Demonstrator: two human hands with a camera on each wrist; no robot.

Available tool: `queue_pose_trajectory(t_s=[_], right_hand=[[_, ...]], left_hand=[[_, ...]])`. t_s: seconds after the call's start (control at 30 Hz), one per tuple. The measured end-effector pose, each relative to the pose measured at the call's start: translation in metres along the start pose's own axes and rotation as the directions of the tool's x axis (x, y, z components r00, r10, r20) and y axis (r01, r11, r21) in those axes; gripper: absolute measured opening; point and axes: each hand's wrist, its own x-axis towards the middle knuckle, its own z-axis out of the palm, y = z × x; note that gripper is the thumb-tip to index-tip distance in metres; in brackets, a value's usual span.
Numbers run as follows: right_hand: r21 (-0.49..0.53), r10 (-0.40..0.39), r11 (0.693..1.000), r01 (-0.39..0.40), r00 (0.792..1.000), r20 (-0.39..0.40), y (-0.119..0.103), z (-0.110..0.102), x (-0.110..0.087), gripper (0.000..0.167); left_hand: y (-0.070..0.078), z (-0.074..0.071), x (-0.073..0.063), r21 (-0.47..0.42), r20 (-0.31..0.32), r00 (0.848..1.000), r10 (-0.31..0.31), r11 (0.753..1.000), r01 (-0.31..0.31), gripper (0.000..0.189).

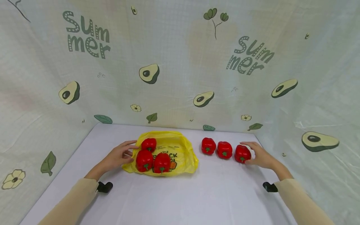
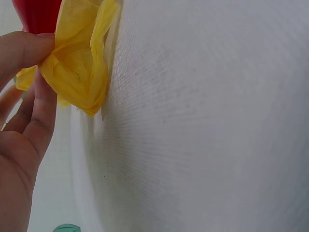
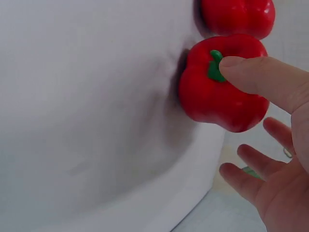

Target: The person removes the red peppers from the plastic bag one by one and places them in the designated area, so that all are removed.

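Note:
My left hand (image 1: 119, 156) is at the left edge of a spread yellow plastic bag (image 1: 184, 159) with printed lettering. In the left wrist view, thumb and fingers pinch the bag's crumpled edge (image 2: 77, 72). Three red bell peppers with green stems lie on the bag's left part, one of them a large pepper (image 1: 144, 160) near that hand. On the right, my right hand (image 1: 261, 156) curves around the outermost bell pepper (image 1: 242, 153). Its thumb lies over the pepper near the stem in the right wrist view; the other visible fingers are spread beyond it.
Two more red bell peppers, a left one (image 1: 208, 146) and a middle one (image 1: 224, 150), line up beside the rightmost. All rest on a white table (image 1: 174, 200). A pale curtain (image 1: 174, 47) with avocado prints encloses the back and sides.

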Motion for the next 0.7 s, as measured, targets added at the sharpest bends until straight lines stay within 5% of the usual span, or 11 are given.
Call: queue_pose_trajectory(t_s=[0.37, 0.7], right_hand=[[-0.096, -0.082, 0.993, 0.073, 0.992, -0.095, -0.049, -0.021, 0.008, 0.077], [-0.121, -0.19, 0.977, 0.177, 0.976, -0.107, -0.111, -0.014, 0.027, 0.074]], left_hand=[[-0.002, -0.001, 0.0, 0.0, 0.002, 1.0, 0.016, 1.0, -0.016, 0.053], [-0.002, -0.001, -0.001, -0.004, 0.003, 1.0, 0.015, 1.0, -0.015, 0.054]])
